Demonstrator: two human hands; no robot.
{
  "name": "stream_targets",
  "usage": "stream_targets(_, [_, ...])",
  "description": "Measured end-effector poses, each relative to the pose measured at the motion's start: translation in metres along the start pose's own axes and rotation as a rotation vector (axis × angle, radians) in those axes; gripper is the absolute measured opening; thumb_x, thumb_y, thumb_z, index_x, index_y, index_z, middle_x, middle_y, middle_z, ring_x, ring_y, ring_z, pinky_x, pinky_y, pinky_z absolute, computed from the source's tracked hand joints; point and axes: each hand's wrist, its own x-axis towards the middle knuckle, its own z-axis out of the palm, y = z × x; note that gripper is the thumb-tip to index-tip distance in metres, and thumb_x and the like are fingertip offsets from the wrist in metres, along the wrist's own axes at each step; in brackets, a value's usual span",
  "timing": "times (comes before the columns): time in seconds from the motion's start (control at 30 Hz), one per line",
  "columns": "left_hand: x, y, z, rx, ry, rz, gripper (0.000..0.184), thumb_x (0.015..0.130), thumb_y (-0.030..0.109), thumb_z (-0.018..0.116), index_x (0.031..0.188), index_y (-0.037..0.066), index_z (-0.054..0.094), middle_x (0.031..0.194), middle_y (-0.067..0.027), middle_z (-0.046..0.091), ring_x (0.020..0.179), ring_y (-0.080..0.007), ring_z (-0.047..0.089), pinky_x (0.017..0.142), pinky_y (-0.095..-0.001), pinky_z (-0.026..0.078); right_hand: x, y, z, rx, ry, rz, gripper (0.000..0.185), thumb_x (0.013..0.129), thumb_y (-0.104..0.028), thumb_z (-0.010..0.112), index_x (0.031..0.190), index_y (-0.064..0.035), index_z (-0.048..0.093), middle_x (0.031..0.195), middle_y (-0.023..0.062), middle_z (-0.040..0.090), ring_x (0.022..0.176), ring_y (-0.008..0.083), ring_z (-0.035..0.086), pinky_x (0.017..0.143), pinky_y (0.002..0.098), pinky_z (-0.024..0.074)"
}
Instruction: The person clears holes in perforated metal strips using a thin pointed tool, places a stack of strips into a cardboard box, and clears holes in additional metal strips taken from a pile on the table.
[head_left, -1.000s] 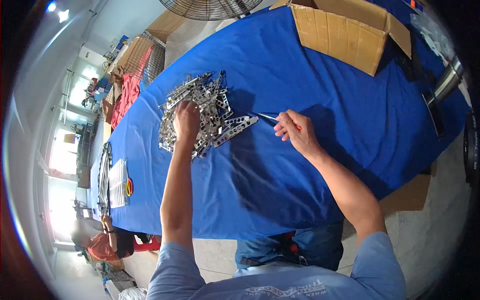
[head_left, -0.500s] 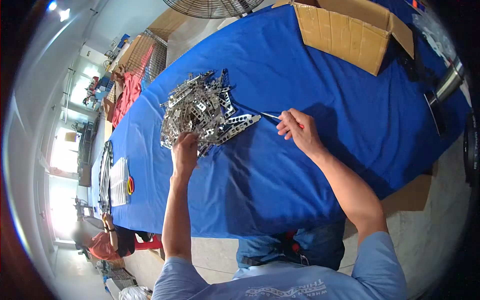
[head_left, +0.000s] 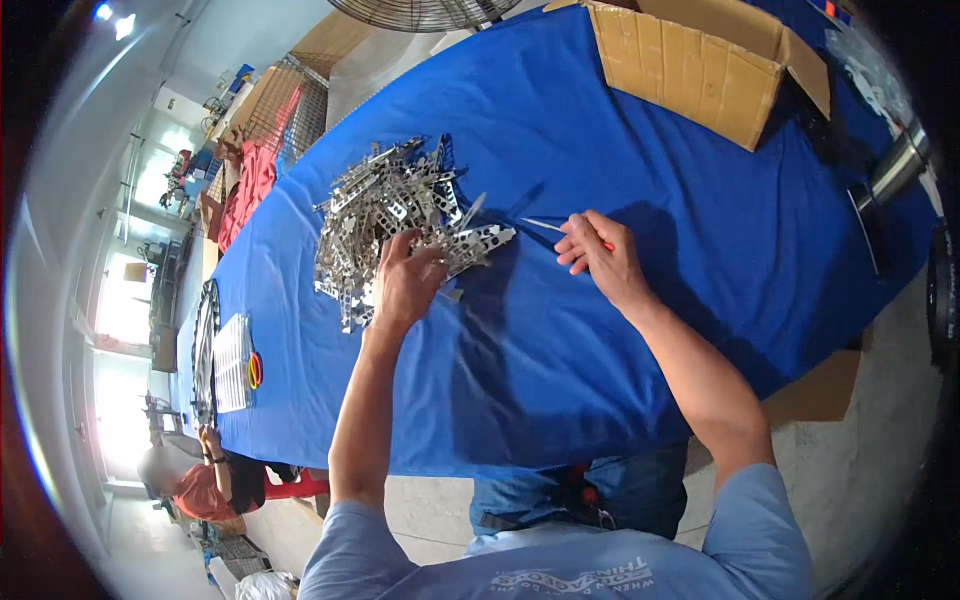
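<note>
A tangled pile of perforated metal parts (head_left: 375, 205) lies on the blue cloth. My left hand (head_left: 408, 280) is at the pile's near right side, its fingers spread and curved over the pieces; some metal parts beside it look smeared by motion. To the right, my right hand (head_left: 603, 255) is closed round a thin pointed tool (head_left: 545, 224) with a red handle, its tip directed left towards the pile. That hand is apart from the metal parts.
A cardboard box (head_left: 685, 75) stands at the far right beside a metal cylinder (head_left: 900, 160). At the left are white strips (head_left: 232, 365) and scissors (head_left: 255, 370) with red and yellow handles. Another person (head_left: 205, 490) is at the lower left. A fan (head_left: 425, 10) is beyond the table.
My left hand has moved right and slightly up from the pile's near edge, and its fingers have spread. Parts at the pile's right side have shifted. My right hand has barely moved.
</note>
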Motion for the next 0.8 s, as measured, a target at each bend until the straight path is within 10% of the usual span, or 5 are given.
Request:
stream_targets(0.47, [-0.025,-0.013,-0.003,0.253,0.041,-0.028,0.016,0.093,0.016,0.067,0.104,0.015,0.079,0.113,-0.0071,0.075,0.104,-0.0298,0.070,0.087,-0.0457,0.057,0.001,0.006,0.002,-0.026,-0.012,-0.023,0.046,0.114,-0.039,0.050,0.102,0.0013,0.069,0.084,0.0143,0.075,0.072,0.0181,0.075,0.057,0.0294,0.0577])
stream_targets(0.6, [-0.023,-0.002,-0.011,-0.118,0.088,-0.122,0.015,0.094,0.017,0.073,0.104,0.008,0.081,0.110,-0.0115,0.077,0.098,-0.0323,0.073,0.084,-0.0424,0.058,0.001,0.005,0.002,-0.017,-0.016,-0.016,0.046,0.114,-0.039,0.050,0.102,0.0011,0.069,0.084,0.0140,0.075,0.072,0.0179,0.075,0.057,0.0293,0.0577])
stream_targets(0.8, [-0.037,0.038,-0.007,-0.732,-0.155,-0.612,0.025,0.100,0.024,0.072,0.100,-0.001,0.077,0.075,-0.0038,0.071,0.067,-0.0090,0.063,0.062,-0.0271,0.051,0.002,0.003,0.003,-0.039,-0.011,-0.016,0.044,0.113,-0.037,0.051,0.103,0.0012,0.070,0.085,0.0143,0.076,0.073,0.0184,0.076,0.058,0.0293,0.0582])
